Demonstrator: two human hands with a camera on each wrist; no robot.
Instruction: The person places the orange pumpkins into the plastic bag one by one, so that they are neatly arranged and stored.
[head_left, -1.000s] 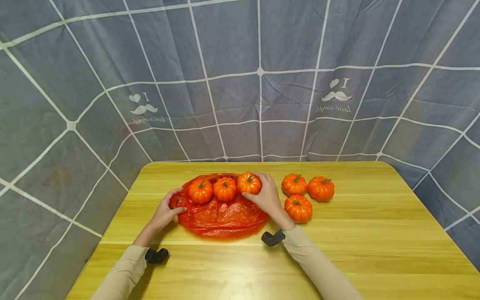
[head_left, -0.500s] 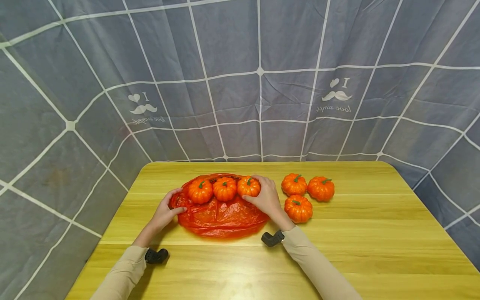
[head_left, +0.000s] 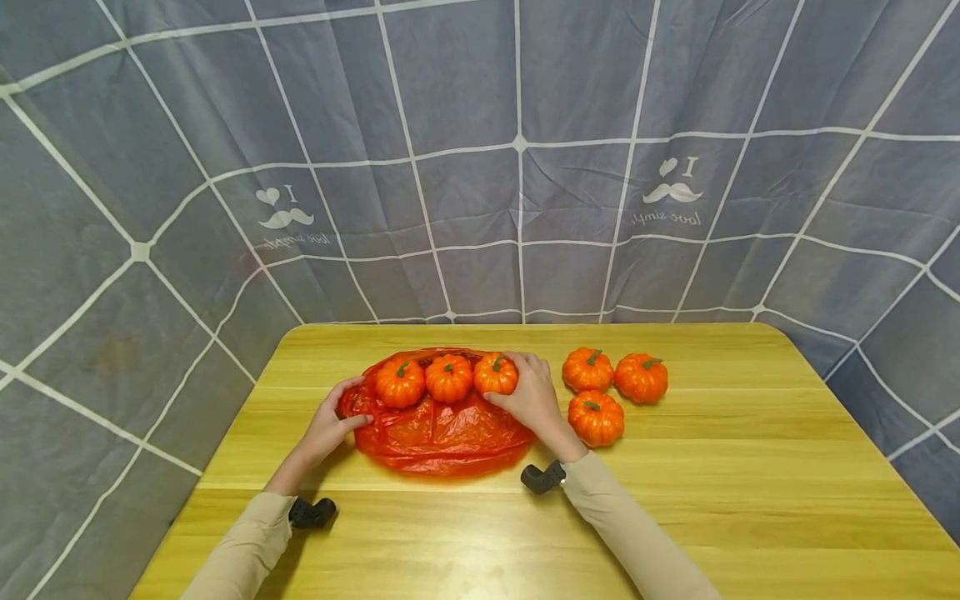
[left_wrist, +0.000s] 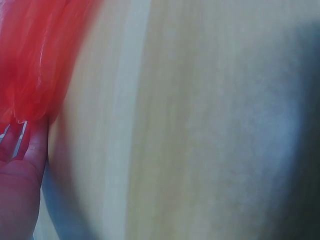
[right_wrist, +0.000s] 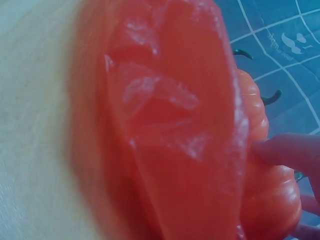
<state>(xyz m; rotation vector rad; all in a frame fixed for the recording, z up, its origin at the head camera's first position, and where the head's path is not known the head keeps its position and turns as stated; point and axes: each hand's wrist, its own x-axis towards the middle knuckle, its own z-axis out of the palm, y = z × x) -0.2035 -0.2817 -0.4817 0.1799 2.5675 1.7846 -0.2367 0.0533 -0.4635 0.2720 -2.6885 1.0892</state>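
A crumpled red plastic bag lies on the table in the head view. Along its back part sit a left pumpkin, a middle pumpkin and a right pumpkin, small and orange with green stems. My right hand grips the right pumpkin, thumb in front and fingers behind it. The right wrist view shows that thumb on the pumpkin, beyond the bag's edge. My left hand holds the bag's left end, thumb on the near side. Its fingers reach partly under the plastic in the left wrist view.
Three more pumpkins are grouped on the wooden table, right of the right hand. A grey curtain with white grid lines stands behind the table and at both sides. Each wrist bears a black camera mount.
The right hand has lowered the right pumpkin slightly and moved it a little to the left, nearer the middle pumpkin. The left hand stays in place on the bag.
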